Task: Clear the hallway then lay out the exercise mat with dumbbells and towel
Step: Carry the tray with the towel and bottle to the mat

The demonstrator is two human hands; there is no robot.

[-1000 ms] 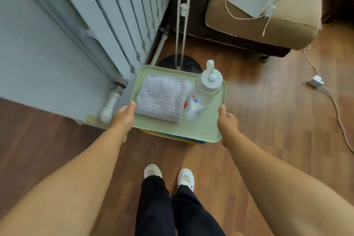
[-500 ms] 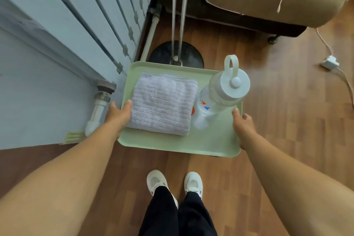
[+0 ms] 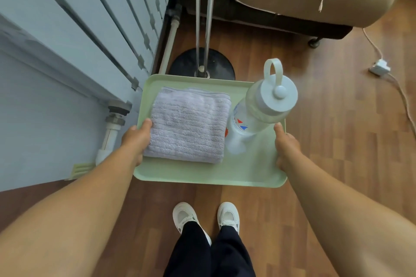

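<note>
Both hands carry the tray (image 3: 209, 177) level above the floor (image 3: 337, 141): the left hand (image 3: 135, 139) clamps its left rim with the thumb touching the folded towel (image 3: 188, 123), and the right hand (image 3: 287, 145) clamps the right rim just beside the upright bottle (image 3: 261, 108). The tall bottle is the likely failure, since any tilt or jolt could topple it over the shallow rim. The radiator (image 3: 90, 29) crowds the left, a lamp base (image 3: 202, 67) and sofa (image 3: 315, 0) block ahead, a cord (image 3: 400, 87) trails right, and open floor lies right and behind.

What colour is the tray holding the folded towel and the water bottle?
The flat plastic tray is pale green, clearest in the head view.
</note>
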